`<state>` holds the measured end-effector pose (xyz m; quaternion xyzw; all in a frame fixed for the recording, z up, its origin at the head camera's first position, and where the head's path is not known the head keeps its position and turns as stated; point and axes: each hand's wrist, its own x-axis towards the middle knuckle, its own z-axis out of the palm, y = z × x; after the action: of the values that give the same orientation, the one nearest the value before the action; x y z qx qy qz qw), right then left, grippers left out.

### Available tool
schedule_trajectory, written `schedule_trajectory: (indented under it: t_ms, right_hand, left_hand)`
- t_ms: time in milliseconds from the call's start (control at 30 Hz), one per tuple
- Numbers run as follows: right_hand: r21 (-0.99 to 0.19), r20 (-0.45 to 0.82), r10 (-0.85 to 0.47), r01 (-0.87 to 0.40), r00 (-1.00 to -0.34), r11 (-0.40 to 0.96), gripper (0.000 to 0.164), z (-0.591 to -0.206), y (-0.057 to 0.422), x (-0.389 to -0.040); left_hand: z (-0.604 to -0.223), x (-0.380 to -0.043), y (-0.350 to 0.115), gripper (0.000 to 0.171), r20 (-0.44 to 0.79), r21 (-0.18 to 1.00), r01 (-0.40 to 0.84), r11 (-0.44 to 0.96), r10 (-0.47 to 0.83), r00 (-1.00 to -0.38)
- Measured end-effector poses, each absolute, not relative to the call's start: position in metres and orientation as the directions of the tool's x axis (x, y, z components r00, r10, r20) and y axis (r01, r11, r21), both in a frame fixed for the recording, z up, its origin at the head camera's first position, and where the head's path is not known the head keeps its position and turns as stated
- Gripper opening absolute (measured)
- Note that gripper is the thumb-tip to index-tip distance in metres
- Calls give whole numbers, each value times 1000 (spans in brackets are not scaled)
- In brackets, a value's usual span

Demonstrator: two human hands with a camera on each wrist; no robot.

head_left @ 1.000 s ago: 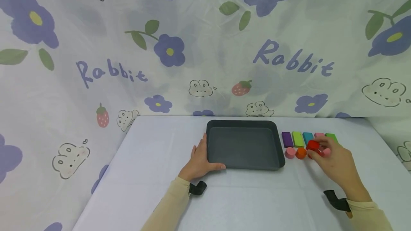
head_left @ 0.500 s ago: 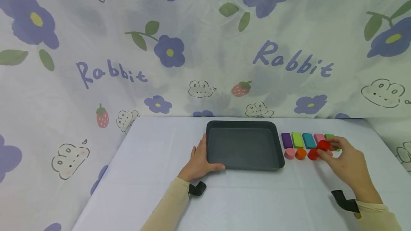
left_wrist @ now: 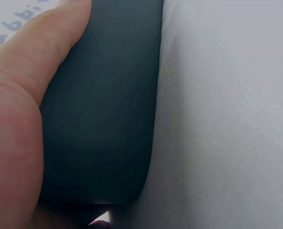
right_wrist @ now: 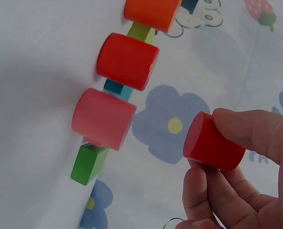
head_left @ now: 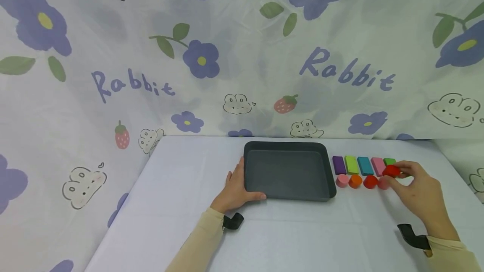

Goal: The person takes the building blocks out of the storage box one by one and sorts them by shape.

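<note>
My right hand [head_left: 397,176] pinches a red cylinder [head_left: 391,171] between thumb and fingers, just above the table at the right end of the block rows. The right wrist view shows this red cylinder [right_wrist: 213,142] clear of the cloth, beside a pink cylinder [right_wrist: 103,118] and another red cylinder [right_wrist: 127,61]. My left hand [head_left: 237,184] rests against the left side of a dark, empty tray [head_left: 287,148], thumb [left_wrist: 31,62] flat along its front wall [left_wrist: 103,119].
Right of the tray, flat blocks lie in a row: purple [head_left: 338,165], light green [head_left: 351,164], teal [head_left: 364,165], pink [head_left: 377,165], green [head_left: 389,161]. In front stand pink [head_left: 342,180], orange [head_left: 355,181] and red [head_left: 370,181] cylinders. A printed curtain hangs behind the table.
My right hand has carried the red cylinder to the right along the cylinder row. The left hand and the tray have not moved.
</note>
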<state>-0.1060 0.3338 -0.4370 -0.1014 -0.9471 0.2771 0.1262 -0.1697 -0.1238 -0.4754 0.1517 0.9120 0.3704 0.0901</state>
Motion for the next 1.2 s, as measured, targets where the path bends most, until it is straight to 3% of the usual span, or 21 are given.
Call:
schedule_trajectory:
  t_ms: [567, 1200]
  right_hand:
    - [-551, 182, 340, 190, -923, 812, 54, -448, 352, -109]
    - [-563, 46, 358, 272, -933, 781, 58, -456, 369, -116]
  left_hand:
    - [-477, -170, -125, 137, -45, 698, 209, 685, 333, -942]
    - [-479, -171, -124, 137, -45, 695, 215, 686, 341, -939]
